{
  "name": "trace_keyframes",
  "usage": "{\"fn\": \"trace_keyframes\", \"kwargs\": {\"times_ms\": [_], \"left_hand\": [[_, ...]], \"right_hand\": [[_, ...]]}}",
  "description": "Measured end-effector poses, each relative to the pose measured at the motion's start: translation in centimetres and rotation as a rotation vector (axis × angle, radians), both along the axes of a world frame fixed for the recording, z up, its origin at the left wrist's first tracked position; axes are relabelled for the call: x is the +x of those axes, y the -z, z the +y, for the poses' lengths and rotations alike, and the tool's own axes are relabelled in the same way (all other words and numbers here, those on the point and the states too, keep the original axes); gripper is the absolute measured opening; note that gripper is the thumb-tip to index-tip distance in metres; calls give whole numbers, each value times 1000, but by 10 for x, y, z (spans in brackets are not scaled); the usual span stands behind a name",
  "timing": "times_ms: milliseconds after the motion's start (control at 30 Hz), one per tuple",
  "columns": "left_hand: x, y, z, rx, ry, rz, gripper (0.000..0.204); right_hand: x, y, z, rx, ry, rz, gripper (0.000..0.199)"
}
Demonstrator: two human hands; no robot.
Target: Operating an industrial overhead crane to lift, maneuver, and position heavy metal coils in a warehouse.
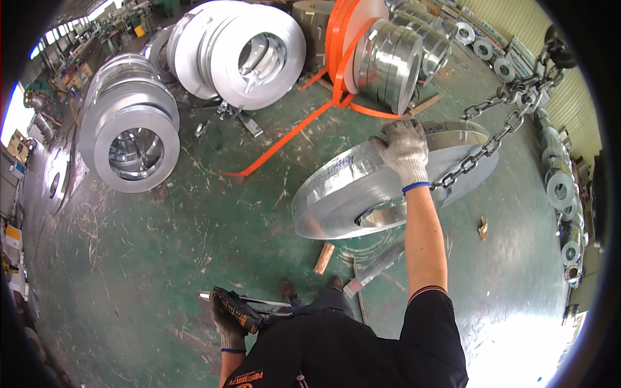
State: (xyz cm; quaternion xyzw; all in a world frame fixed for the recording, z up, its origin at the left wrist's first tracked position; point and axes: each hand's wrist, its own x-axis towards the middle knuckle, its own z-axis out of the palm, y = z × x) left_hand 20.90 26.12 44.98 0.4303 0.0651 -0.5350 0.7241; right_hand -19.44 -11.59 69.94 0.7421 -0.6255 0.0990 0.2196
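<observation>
The big silver coil sits just right of centre in my view, tilted, its rim facing up and its flat side with the hole turned toward me; I cannot tell whether it touches the floor. Taking it as the clock's hub, my right grip, in a pale knitted glove with a blue cuff, is on its rim at twelve, fingers bent; I can't make out whether they clamp or merely rest. A steel chain crosses the coil's side near my wrist and runs up toward two o'clock, to a dark block; its lower end is hidden behind my forearm.

Near the coil at seven lies a short piece of wood, with a flat metal bar between six and seven. At four, farther off, is a small brown scrap. My left grip, at eight, is closed around a black device, a silver rod beside it.

Toward ten, an orange strap trails over the floor from orange bands at eleven. More silver coils stand at nine and ten, and a row of smaller coils lines three o'clock.
</observation>
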Motion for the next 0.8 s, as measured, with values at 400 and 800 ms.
{"fn": "trace_keyframes", "kwargs": {"times_ms": [400,800], "left_hand": [[27,-14,25,-161,-124,-37,30],[76,-6,-79,-219,84,-49,36]], "right_hand": [[8,14,25,-189,-186,-109,35],[49,109,87,-784,4,-517,92]]}}
